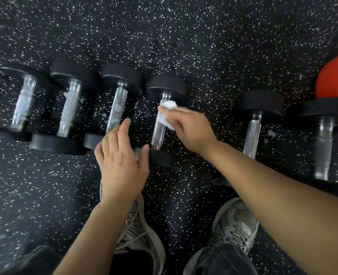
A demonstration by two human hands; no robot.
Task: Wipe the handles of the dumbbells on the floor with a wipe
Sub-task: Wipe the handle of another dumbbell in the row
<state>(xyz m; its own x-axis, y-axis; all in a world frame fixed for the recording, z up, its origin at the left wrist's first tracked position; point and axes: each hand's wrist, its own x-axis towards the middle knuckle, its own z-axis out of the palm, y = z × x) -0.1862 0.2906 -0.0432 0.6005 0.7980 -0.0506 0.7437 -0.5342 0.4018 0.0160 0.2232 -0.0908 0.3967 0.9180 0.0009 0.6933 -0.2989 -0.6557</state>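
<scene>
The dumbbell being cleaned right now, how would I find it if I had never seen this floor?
Look at the row of six dumbbells lying on the speckled black floor. Count to the fourth from the left, just above the two grey shoes. This dumbbell is the only one with a white wipe on its handle, pressed there by the right hand.

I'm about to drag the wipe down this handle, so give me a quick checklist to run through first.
1. Wipe in right hand: ok, pinched in its fingers.
2. Wipe touching the fourth dumbbell's handle: ok, at its far end.
3. Left hand steadying the dumbbell: cannot tell; open, thumb at the near weight.
4. Handle below the wipe free: ok.
5. Dumbbells to the right still waiting: ok, next handle looks dry.
6. Wipe still damp: cannot tell.
</scene>
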